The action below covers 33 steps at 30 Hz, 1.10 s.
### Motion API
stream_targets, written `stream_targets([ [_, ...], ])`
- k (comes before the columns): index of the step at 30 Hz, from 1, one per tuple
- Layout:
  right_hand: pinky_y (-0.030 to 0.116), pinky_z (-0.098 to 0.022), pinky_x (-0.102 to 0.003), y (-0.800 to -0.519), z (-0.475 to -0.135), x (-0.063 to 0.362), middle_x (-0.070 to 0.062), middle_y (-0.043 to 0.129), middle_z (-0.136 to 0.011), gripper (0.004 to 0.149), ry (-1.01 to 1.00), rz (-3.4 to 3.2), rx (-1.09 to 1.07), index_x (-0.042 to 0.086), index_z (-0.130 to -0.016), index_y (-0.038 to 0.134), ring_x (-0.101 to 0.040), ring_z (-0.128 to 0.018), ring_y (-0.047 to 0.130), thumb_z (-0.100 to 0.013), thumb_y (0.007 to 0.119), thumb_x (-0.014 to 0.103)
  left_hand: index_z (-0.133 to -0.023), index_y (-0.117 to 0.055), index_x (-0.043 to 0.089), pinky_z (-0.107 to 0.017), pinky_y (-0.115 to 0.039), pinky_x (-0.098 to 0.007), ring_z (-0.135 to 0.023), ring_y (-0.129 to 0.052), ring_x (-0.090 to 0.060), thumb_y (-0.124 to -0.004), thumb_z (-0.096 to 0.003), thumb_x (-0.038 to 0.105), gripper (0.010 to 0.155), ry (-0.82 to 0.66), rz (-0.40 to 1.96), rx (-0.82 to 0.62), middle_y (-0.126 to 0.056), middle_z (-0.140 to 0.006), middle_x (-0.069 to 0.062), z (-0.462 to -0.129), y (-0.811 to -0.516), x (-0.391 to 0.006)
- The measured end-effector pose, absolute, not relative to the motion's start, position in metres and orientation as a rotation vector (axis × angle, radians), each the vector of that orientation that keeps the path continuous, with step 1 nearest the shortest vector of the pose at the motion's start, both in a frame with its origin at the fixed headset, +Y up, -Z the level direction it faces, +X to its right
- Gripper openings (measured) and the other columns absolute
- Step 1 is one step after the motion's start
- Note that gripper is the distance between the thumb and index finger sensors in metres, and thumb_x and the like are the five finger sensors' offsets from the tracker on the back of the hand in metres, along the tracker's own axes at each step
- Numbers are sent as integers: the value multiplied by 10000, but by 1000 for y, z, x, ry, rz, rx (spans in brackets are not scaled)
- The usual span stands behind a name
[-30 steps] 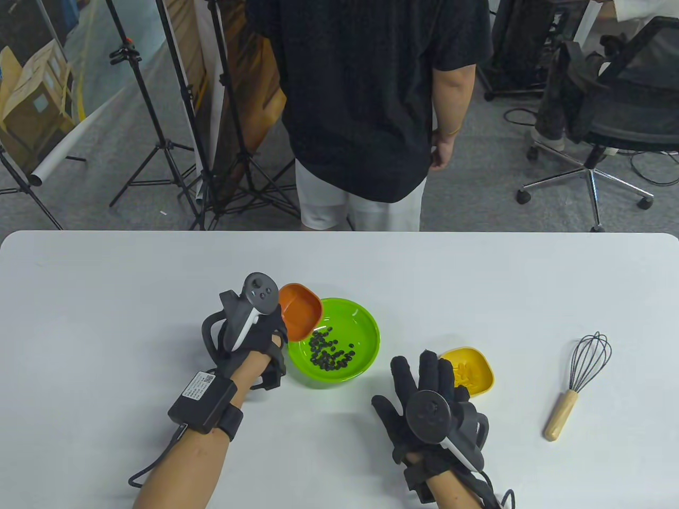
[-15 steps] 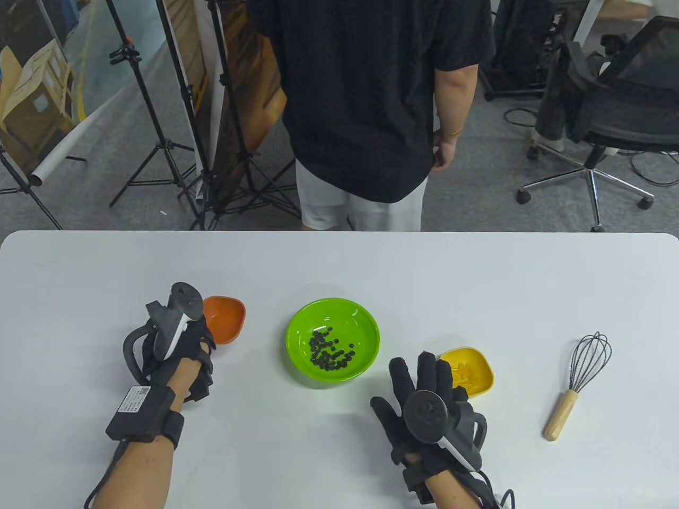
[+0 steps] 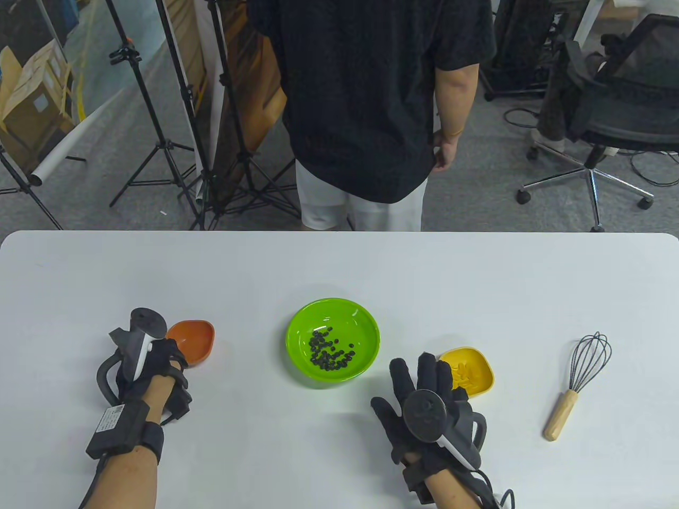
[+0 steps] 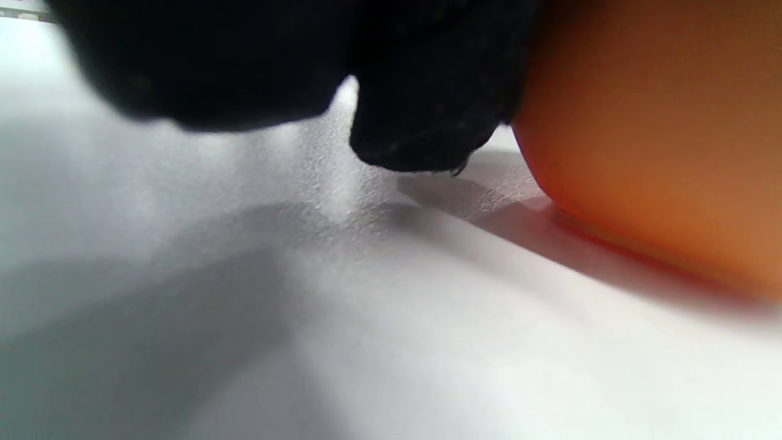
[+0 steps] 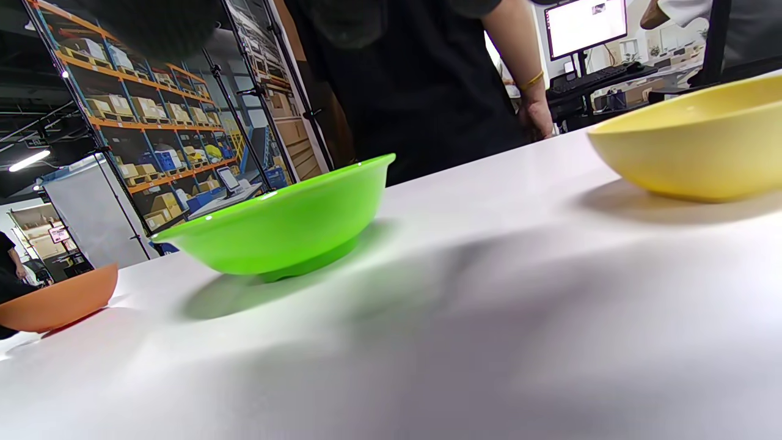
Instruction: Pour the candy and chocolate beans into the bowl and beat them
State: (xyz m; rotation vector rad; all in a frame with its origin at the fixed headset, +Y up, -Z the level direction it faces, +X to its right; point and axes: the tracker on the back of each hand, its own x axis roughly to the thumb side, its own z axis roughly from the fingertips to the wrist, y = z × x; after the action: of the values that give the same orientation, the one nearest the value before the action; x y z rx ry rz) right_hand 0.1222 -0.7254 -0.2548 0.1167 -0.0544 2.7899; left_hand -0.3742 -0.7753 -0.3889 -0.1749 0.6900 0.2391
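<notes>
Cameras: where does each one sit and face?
Table view: high, looking down at the table; both hands, left hand, right hand.
Left wrist view: at table level; fingers beside the orange dish.
Right wrist view: low, facing the green bowl; no clear hand.
Shared: orange dish, all three.

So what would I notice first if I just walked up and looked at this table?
Probably the bright green bowl in the middle of the white table, with a pile of dark chocolate beans inside. Next, the two black-gloved hands: the left hand at a small orange dish, the right hand flat beside a yellow dish of candy. A whisk lies far right.
</notes>
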Motion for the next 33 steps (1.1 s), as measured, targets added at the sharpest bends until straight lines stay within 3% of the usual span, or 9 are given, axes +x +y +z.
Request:
stream_targets([
  [10,342,-567,-861,-726,-254,120,-290,221,-1127,760,-49,2797,132,260,-1118,400,-591,-1010,244,-490,614,631,-756,-863,152,-32,-871,-310,-92,-1011,-180,-752,-413,541,530,695,203,-150,-1058,-353,14,-388,-770,-368],
  [15,341,-567,-861,-725,-254,122,-291,219,-1127,760,-51,2787,124,258,-1118,400,-592,-1008,244,-491,613,631,-968,-646,237,-214,-891,-334,-376,-1008,-237,-698,-390,662,719,693,162,-115,-935,-711,-28,-389,-752,-359],
  [17,340,-568,-860,-724,-254,123,-288,220,-1127,761,-58,2783,118,259,-1118,399,-590,-1010,243,-490,614,631,-1004,-592,249,-277,-878,-363,-509,-977,-290,-693,-391,667,749,664,194,-96,-844,-850,-68,-389,-744,-352],
  [19,339,-568,-861,-725,-254,123,-288,218,-1128,761,-57,2780,116,259,-1118,400,-589,-1010,244,-490,615,631,-1007,-614,244,-281,-878,-363,-541,-968,-306,-695,-391,666,751,607,204,-71,-791,-913,-92,-386,-732,-339],
  [25,340,-568,-860,-726,-255,125,-289,217,-1127,761,-39,2775,114,259,-1118,400,-591,-1009,243,-490,614,631,-1035,-562,226,-465,-801,-467,-771,-810,-380,-690,-398,664,784,408,182,-12,-615,-1044,-126,-365,-699,-287],
  [29,339,-567,-861,-727,-255,126,-289,216,-1127,761,-38,2767,114,259,-1118,399,-592,-1008,243,-490,614,631,-1058,-519,230,-597,-729,-571,-918,-724,-423,-672,-407,676,803,250,166,0,-539,-1110,-129,-337,-682,-244],
  [33,340,-567,-861,-728,-255,125,-290,217,-1126,762,-29,2769,124,258,-1118,398,-591,-1009,243,-490,614,631,-1075,-508,243,-654,-677,-646,-1022,-647,-472,-668,-410,684,814,139,184,37,-521,-1154,-122,-305,-676,-212],
])
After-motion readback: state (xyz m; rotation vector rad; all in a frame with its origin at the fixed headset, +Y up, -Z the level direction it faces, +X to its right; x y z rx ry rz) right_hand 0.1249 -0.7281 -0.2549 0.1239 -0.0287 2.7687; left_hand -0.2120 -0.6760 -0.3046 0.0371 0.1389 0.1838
